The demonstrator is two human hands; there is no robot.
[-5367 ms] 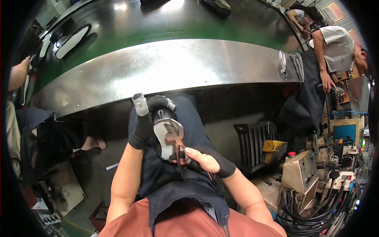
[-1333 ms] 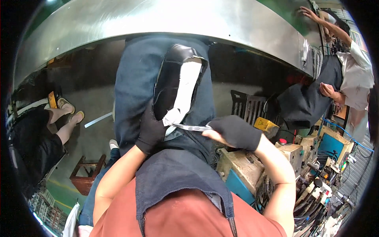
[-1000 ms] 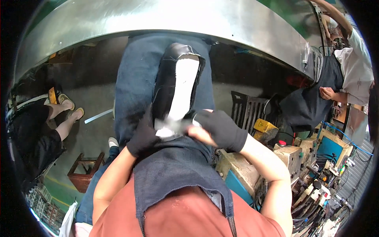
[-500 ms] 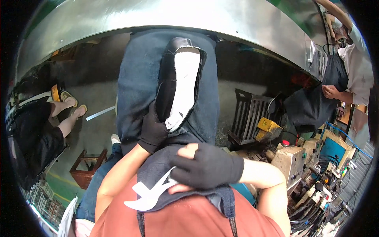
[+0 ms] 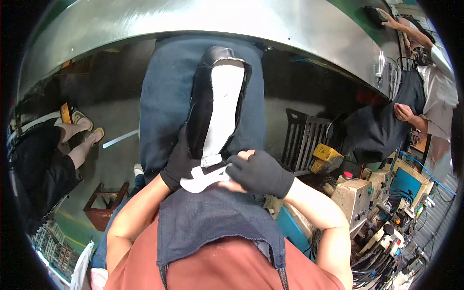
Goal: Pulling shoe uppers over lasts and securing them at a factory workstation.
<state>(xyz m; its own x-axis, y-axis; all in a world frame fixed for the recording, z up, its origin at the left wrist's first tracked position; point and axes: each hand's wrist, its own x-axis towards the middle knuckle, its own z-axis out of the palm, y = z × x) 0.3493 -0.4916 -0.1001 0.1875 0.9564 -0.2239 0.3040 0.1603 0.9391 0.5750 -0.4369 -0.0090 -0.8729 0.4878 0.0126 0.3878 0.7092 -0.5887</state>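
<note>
The person's left hand [image 5: 181,157], in a black fingerless glove, was clasped about the near-left side of a black leather shoe with a rounded toe [image 5: 199,113], its fingers mostly out of sight. The right hand [image 5: 258,174], gloved alike, was closed round a pale, shiny pincer-like metal tool with a hooked head [image 5: 205,181]; whether its jaws met could not be told.

In the head view, the shoe lay sole up ahead of both hands on dark blue cloth over the lap [image 5: 157,106], its long white insole [image 5: 226,96] facing up. A small pale flap [image 5: 211,160] sat at the near end, between the hands.

Half a second earlier the tool had been down over the apron; now its head was just below that flap. The shoe had barely shifted, so the work, as judged, was centred again on the near end.
</note>
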